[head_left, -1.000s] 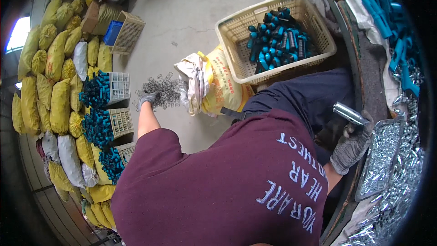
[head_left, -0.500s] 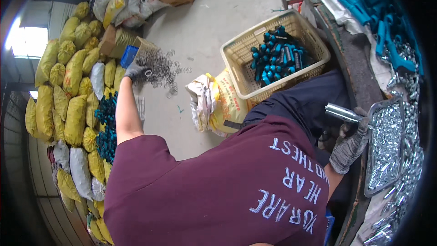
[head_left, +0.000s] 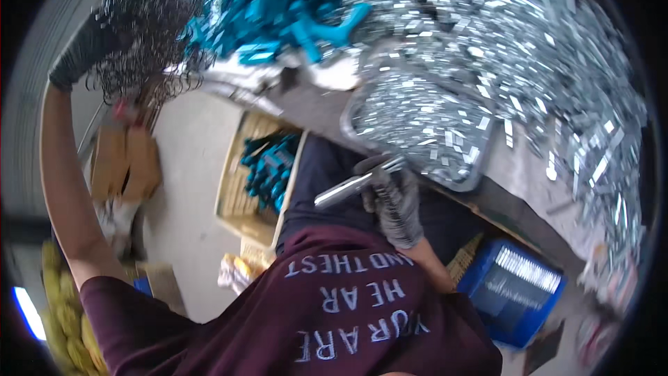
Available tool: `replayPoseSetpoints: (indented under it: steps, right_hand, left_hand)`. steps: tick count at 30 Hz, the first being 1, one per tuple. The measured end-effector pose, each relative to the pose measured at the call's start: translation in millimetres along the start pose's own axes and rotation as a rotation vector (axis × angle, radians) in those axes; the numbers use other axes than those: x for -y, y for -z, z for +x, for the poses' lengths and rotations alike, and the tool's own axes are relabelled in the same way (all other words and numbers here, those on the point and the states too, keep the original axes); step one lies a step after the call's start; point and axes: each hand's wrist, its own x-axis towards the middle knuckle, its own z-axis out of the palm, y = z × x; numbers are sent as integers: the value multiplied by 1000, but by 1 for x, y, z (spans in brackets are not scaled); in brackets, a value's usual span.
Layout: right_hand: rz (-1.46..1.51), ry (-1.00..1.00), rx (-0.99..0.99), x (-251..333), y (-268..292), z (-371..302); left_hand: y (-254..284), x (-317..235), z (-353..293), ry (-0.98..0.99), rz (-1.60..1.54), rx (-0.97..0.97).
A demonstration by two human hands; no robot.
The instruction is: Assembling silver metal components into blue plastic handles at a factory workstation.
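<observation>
Raising a tangled clump of wire springs (head_left: 149,63), the left hand (head_left: 78,52) is now at the far left, beside the teal plastic parts (head_left: 275,7) on the counter (head_left: 313,103); half a second ago it was over the floor. That brings the springs up among the other parts, though blur hides whether they touch anything. The glove grasps the clump, its fingertips buried in wire.

Meanwhile the right hand (head_left: 398,214) keeps its grip on a shiny metal tube (head_left: 341,191), which slants out to the left, just in front of the tray (head_left: 456,185) of small metal pieces. More loose metal pieces (head_left: 550,69) spread to the far right. Nearer, a cream crate (head_left: 226,191) of teal-and-black handles (head_left: 268,170) stands left; a blue basket (head_left: 511,331) sits right.
</observation>
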Motion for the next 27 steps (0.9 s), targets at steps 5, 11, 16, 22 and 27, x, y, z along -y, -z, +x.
replayPoseSetpoints:
  steps: [5,11,16,22,27]
  right_hand:
    - [110,34,-104,2,37,-5]
    - [80,72,-409,30,66,-23]
    - [69,157,-568,46,77,-32]
    - [-59,325,-858,74,117,-16]
    - [-163,360,-888,63,170,25]
  left_hand:
    - [36,28,305,3,-1563,-21]
    - [99,-117,515,-377,-878,78]
    - [163,-279,594,-658,-367,-68]
    - [190,-280,494,-118,-683,-285]
    - [134,-282,482,-241,-618,-242]
